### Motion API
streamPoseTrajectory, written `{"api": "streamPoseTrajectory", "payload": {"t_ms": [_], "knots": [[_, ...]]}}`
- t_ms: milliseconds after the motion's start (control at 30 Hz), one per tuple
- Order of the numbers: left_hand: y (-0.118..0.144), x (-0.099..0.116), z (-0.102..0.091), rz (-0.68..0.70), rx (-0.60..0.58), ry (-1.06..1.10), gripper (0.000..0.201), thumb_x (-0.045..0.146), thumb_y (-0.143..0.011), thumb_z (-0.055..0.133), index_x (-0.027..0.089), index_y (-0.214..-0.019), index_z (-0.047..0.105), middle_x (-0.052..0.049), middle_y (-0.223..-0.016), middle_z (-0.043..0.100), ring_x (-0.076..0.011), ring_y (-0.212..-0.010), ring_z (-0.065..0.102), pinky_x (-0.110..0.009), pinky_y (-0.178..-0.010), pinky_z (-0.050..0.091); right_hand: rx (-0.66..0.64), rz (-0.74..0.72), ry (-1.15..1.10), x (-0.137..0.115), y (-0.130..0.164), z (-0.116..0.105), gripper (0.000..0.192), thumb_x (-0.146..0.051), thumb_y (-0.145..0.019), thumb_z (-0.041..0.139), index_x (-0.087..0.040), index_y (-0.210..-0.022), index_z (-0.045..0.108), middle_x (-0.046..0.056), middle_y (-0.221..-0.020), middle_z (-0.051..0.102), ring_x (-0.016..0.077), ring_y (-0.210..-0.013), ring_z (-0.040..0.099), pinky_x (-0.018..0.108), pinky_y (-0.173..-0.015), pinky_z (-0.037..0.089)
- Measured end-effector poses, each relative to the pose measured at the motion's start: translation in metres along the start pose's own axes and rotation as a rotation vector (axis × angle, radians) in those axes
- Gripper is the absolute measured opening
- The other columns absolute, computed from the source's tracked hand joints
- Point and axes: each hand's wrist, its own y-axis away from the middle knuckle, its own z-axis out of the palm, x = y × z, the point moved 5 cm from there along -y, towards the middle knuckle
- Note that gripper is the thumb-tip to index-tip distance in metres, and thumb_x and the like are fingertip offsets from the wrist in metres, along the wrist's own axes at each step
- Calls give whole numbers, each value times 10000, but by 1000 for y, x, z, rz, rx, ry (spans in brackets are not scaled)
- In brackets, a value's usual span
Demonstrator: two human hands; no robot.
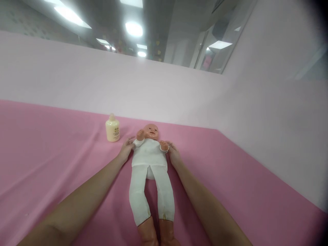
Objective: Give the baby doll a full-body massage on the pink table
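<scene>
Two hands flank a baby doll [150, 160] lying face-up on the pink worktop [51, 153].
Left hand [126, 148] and right hand [173, 153] rest open at its sleeves; fingertips partly hidden, doll's feet cut off; lotion bottle [112, 128] nearby.

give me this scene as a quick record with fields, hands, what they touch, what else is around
left hand: left hand rests open at the shoulder of the plastic baby doll in white clothes
right hand: right hand lies open at the doll's other arm
doll pose: on its back, head away from the camera, legs toward it
surface: pink cloth-covered table
nearby: cream plastic lotion bottle, upright, left of the doll's head, apart from it
backdrop: pale pink wall
</scene>
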Motion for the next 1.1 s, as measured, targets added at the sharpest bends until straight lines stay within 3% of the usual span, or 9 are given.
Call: {"api": "streamPoseTrajectory", "payload": {"t_ms": [200, 367, 467, 633, 733, 900, 1100], "knots": [[1, 1, -3, 57, -5, -131, 698, 311, -714, 708, 199, -1338, 417, -73, -1027, 728, -205, -834, 693, -357, -782, 526, 92, -47, 111, -4, 4, -5, 438, -270, -697, 660, -254, -1130, 598, 12, -1056, 730, 215, -982, 670, 349, -866, 518], [0, 0, -4, 104, -7, -282, 623, 397, -783, 658, 197, -1339, 459, -56, -931, 730, -199, -754, 672, -345, -723, 523, 125, -89, 252, -8, 7, -5, 533, -316, -780, 614, -254, -1289, 469, 51, -1145, 686, 219, -1058, 643, 383, -939, 514], [0, 4, -3, 171, 1, -371, 526, 376, -805, 625, 197, -1293, 542, -86, -1079, 713, -228, -946, 672, -372, -841, 517, 84, -156, 372, -11, 8, -2, 556, -346, -814, 571, -245, -1343, 430, 83, -1252, 632, 219, -1097, 621, 393, -963, 498], [5, 11, 1, 215, 19, -547, 487, 348, -844, 568, 207, -1310, 584, -99, -1304, 634, -260, -1152, 600, -408, -989, 455, 78, -203, 592, -8, 3, -3, 508, -362, -822, 501, -212, -1306, 543, 105, -1401, 540, 242, -1249, 525, 408, -1065, 416], [8, 13, 2, 201, 35, -628, 463, 364, -870, 523, 172, -1284, 604, -112, -1264, 654, -268, -1128, 607, -402, -967, 459, 107, -166, 698, -4, -1, -9, 514, -364, -821, 465, -202, -1293, 589, 98, -1336, 595, 256, -1247, 512, 413, -1070, 401], [8, 14, 3, 156, 0, -789, 389, 404, -888, 472, 148, -1094, 680, -89, -1003, 721, -261, -929, 643, -367, -818, 479, 52, -156, 775, -2, -2, -8, 486, -369, -834, 410, -208, -1226, 649, 62, -1094, 703, 257, -1104, 575, 404, -981, 451], [8, 14, 3, 144, -22, -828, 349, 368, -882, 455, 169, -1061, 680, -61, -950, 724, -243, -891, 638, -337, -797, 464, 99, -101, 788, -7, 2, -4, 499, -330, -825, 407, -182, -1243, 637, 86, -1202, 679, 251, -1107, 586, 381, -995, 439]]}}
